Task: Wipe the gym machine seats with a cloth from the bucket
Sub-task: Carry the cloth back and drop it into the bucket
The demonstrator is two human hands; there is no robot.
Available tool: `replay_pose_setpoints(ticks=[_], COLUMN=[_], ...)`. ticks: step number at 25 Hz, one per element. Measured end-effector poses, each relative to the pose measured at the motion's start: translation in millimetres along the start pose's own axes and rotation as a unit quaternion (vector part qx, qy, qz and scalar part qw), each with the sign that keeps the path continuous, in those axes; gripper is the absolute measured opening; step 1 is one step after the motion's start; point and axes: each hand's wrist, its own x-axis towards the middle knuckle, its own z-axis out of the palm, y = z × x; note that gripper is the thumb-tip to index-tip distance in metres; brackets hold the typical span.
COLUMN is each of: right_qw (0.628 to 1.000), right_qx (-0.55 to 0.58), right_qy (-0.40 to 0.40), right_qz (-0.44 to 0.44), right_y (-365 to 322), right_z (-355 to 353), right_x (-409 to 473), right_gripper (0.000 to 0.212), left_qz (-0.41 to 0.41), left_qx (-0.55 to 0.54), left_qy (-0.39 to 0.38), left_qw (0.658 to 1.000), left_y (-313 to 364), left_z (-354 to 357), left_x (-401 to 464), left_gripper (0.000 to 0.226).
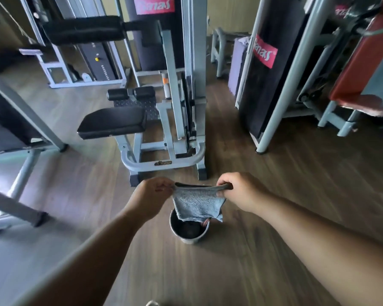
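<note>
A grey-blue terry cloth [197, 204] hangs stretched between both hands above a small metal bucket [189, 237] on the wooden floor. My left hand [153, 195] pinches the cloth's left top corner and my right hand [237, 191] grips its right top edge. The cloth covers the bucket's far rim; the inside of the bucket looks dark. Ahead and to the left stands a grey-framed machine with a black padded seat [112, 122] and two black roller pads [131, 93] behind it.
The machine's grey base frame [164, 161] lies just beyond the bucket. A red-padded machine [363, 62] and a black weight-stack cover [265, 80] stand at the right. Another grey frame [22, 129] crosses the left side. Open wooden floor surrounds the bucket.
</note>
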Motion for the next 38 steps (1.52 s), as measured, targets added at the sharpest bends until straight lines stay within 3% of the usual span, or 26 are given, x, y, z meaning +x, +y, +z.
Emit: replay_pose_setpoints(ticks=[9, 23, 26, 32, 38], right_qw=[0.996, 0.985, 0.983, 0.983, 0.990], right_qx=[0.036, 0.055, 0.053, 0.066, 0.054], right_qy=[-0.038, -0.093, -0.087, 0.003, -0.008], right_qz=[0.079, 0.131, 0.150, 0.169, 0.133], right_y=[81.2, 227.4, 243.9, 248.8, 256.6], right_z=[133.8, 383.6, 408.7, 416.4, 431.9], right_x=[58.9, 110.8, 111.4, 140.6, 112.6], right_gripper=[0.005, 0.011, 0.007, 0.012, 0.004], left_qz=[-0.146, -0.210, -0.210, -0.185, -0.161], left_qx=[0.046, 0.085, 0.082, 0.071, 0.115], left_qy=[-0.054, -0.135, -0.140, -0.092, -0.128], left_qw=[0.987, 0.965, 0.964, 0.976, 0.972], left_y=[-132.3, -401.8, -423.1, -424.6, -434.6], left_z=[73.1, 215.0, 230.3, 236.1, 245.8], left_x=[41.3, 57.3, 60.3, 93.1, 70.1], left_gripper=[0.016, 0.006, 0.007, 0.008, 0.014])
